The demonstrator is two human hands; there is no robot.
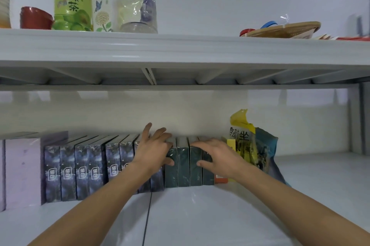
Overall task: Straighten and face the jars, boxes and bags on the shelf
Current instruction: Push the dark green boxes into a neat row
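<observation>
Nearest, on the lower shelf (pixel 200 215), both hands rest on a group of dark green boxes (pixel 183 165) standing at about 12 o'clock; the left hand (pixel 155 150) has its grip spread over their left end with fingers apart, the right hand (pixel 216 156) lies flat across the tops, thumb on a front face, clamped on nothing. At 9 o'clock a row of blue-grey boxes (pixel 80 167) leans slightly; at 2 o'clock a yellow bag (pixel 247 141) slumps against the green ones. A hard sideways squeeze could, I judge, topple the leaning row or crush the bag.
</observation>
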